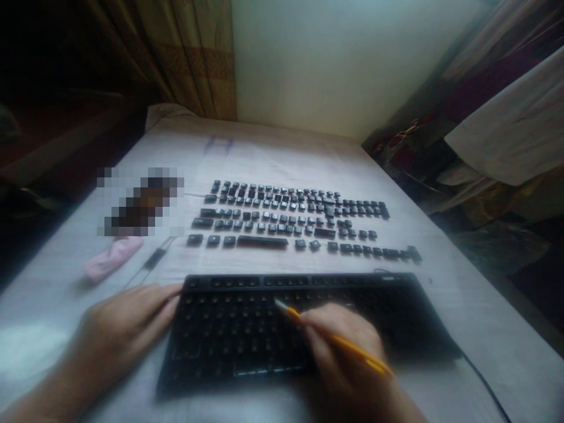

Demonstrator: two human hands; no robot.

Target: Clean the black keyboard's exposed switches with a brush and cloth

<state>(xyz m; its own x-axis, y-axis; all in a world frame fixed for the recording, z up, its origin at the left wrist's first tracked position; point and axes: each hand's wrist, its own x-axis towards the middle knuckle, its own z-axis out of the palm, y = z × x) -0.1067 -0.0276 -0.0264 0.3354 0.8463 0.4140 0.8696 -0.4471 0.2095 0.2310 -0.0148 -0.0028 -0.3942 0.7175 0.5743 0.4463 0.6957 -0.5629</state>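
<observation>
A black keyboard (396,329) with its keycaps off lies in front of me on the bed. At its left edge is my left hand (127,320), fingers closed against the upper left corner and steadying it. My right hand (341,338) is over the middle of the board, pinching a slim yellow-handled brush (352,348). Its pale tip points at the upper rows of bare key sockets; blur hides whether it touches them. Beyond the board, loose black keycaps (263,241) are laid out in keyboard-like rows.
Left of the keycaps lie a pink cloth item (112,258), a small dark object with a wire loop (155,258) and a pixelated patch. A cable (482,382) runs from the keyboard's right side. Curtains (189,64) hang behind; clothes (515,123) hang at the right.
</observation>
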